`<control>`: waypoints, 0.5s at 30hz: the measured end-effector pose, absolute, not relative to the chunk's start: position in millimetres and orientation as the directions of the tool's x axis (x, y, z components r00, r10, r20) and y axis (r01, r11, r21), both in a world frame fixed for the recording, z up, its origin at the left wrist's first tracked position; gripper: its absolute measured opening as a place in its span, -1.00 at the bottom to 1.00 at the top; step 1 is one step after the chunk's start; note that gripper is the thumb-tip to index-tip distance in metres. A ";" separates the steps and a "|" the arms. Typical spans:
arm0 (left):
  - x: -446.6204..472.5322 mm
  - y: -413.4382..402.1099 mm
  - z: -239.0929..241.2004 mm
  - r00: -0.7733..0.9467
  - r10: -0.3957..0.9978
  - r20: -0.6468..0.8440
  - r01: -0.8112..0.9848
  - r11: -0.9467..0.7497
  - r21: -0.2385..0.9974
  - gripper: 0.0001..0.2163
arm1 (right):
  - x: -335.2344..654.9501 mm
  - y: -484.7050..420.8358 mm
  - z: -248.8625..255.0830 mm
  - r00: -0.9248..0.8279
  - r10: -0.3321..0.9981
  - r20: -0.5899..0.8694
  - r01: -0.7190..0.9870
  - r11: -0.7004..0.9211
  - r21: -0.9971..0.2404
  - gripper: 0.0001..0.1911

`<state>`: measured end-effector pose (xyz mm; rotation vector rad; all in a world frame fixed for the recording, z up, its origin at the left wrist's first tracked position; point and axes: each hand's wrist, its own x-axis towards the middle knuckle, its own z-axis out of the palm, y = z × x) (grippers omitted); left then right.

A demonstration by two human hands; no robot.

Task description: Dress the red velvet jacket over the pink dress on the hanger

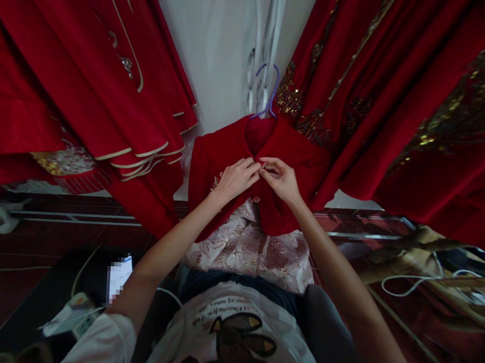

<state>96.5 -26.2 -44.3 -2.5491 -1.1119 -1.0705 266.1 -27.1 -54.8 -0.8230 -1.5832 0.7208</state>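
Two banks of hanging red garments (108,104): they fill the upper left and upper right of the view; those on the left have pale piped hems, those on the right gold and dark sequin work.
Pale wall (217,45): it shows between the two banks.
Printed white shirt (203,315): worn by the person, at the bottom centre, with lettering and a dark animal figure across the front.
Red jacket (215,153): short and collared, it sits in front of the person between the two banks, front side facing up toward the camera.
Brocade cloth (247,249): pinkish, shiny and creased, it covers the lap below the jacket's hem.
Left hand (238,178): back uppermost, fingers lying close together at the jacket's front opening; the thumb is hidden, so whether it pinches cannot be told.
Right hand (282,179): thumb and fingertips meet on a small beaded fastener (263,165), touching the left fingertips or just beside them.
Purple hanger (276,88): its hook rises above the jacket's neck opening.
Lit screen (119,278): near the left forearm (165,253), partly pixelated.
Beaded trim (255,200): lower on the jacket front, below the fastener.
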 end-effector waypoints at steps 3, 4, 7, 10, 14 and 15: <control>94.0 -25.1 -45.5 0.478 0.561 0.675 0.711 -0.699 0.078 -0.81 | 268.6 -28.5 -50.7 -0.121 0.822 0.556 0.105 0.567 -0.817 -0.64; 93.3 -25.2 -45.7 0.475 0.554 0.684 0.720 -0.692 0.060 -0.80 | 268.8 -29.0 -49.5 -0.130 0.822 0.554 0.096 0.567 -0.818 -0.63; 92.5 -26.3 -46.2 0.440 0.527 0.727 0.718 -0.692 0.067 -0.77 | 266.9 -30.2 -47.2 -0.118 0.820 0.560 0.087 0.570 -0.817 -0.63; 93.2 -27.6 -45.8 0.375 0.526 0.764 0.667 -0.725 0.172 -0.80 | 263.8 -29.7 -46.8 -0.090 0.822 0.562 0.105 0.569 -0.815 -0.64; 95.0 -27.5 -42.4 0.238 0.590 0.772 0.555 -0.735 0.391 -0.88 | 262.6 -27.3 -46.6 -0.086 0.832 0.548 0.094 0.554 -0.827 -0.62; 95.6 -27.3 -41.9 0.220 0.605 0.765 0.526 -0.735 0.429 -0.89 | 262.7 -27.5 -46.6 -0.085 0.833 0.546 0.091 0.553 -0.828 -0.61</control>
